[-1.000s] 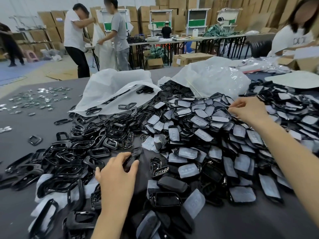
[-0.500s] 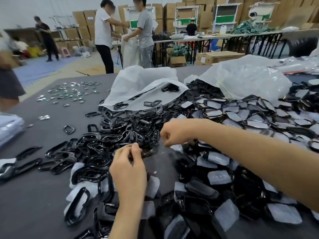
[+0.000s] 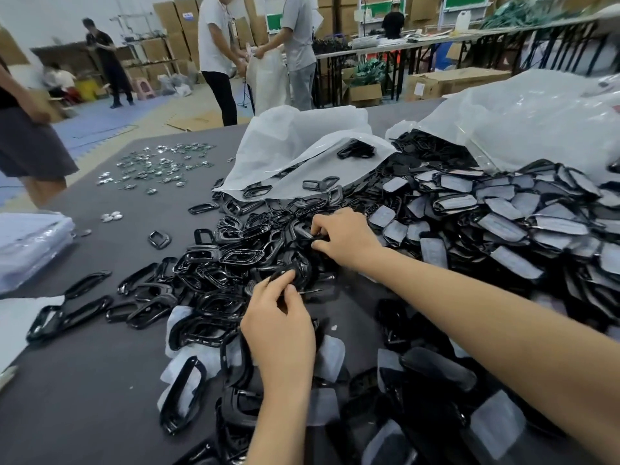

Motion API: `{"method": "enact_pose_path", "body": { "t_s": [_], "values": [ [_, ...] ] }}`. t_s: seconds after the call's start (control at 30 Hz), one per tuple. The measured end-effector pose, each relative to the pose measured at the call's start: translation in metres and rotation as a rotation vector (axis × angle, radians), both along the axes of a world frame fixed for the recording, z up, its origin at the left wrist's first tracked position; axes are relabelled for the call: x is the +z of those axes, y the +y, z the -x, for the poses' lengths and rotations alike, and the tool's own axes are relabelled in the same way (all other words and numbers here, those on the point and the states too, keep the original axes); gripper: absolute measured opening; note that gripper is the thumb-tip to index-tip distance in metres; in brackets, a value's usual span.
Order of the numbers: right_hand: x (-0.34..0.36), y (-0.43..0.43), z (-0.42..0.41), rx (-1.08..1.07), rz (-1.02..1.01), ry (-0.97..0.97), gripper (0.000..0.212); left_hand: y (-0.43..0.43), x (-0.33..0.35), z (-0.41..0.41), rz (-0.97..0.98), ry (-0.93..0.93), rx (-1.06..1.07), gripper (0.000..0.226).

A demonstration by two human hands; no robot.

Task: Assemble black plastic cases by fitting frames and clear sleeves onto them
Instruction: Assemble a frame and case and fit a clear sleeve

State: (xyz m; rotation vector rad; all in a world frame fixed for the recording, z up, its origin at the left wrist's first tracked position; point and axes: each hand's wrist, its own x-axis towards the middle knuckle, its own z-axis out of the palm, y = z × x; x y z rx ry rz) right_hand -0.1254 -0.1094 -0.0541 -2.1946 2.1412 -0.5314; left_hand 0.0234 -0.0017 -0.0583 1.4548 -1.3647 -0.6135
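Head view: curled hands (image 3: pixel 278 327) on black frames (image 3: pixel 235 255).

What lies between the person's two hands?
Loose black frames of the pile, in the head view; the left hand pinches one, the right hand another.

Glossy black frames (image 3: pixel 231 255), frosted clear sleeves (image 3: pixel 501 226), dark grey table (image 3: pixel 100 380).

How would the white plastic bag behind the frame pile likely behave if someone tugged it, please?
The white plastic bag looks floppy: it lies crumpled and creased, so it would probably bunch rather than slide flat. It seems thin and light, though the black frames lying on its lower flap would likely weigh it down or spill off.
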Motion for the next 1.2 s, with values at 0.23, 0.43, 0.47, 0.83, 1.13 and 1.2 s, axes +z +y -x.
{"method": "enact_pose_path", "body": {
  "t_s": [0.23, 0.43, 0.47, 0.83, 1.13, 1.2],
  "values": [
    [0.011, 0.014, 0.0, 0.075, 0.002, -0.141, 0.022, 0.001, 0.003, -0.002, 0.001, 0.076, 0.014, 0.032],
    [0.015, 0.029, 0.019, 0.035, 0.158, -0.301, 0.029, -0.002, 0.002, -0.006, -0.007, 0.306, 0.028, 0.03],
    [0.02, 0.031, 0.025, 0.022, 0.173, -0.319, 0.036, -0.003, 0.002, -0.006, -0.014, 0.359, 0.003, 0.031],
    [0.058, 0.079, 0.044, 0.202, -0.491, 0.081, 0.028, 0.004, 0.014, -0.003, 0.249, 0.592, -0.009, 0.055],
    [0.048, 0.094, 0.038, 0.185, -0.679, 0.191, 0.036, -0.001, 0.012, -0.008, 0.222, 0.623, 0.016, 0.046],
    [0.047, 0.098, 0.042, 0.188, -0.687, 0.182, 0.045, -0.003, 0.011, -0.01, 0.218, 0.63, 0.023, 0.045]
  ]
}}
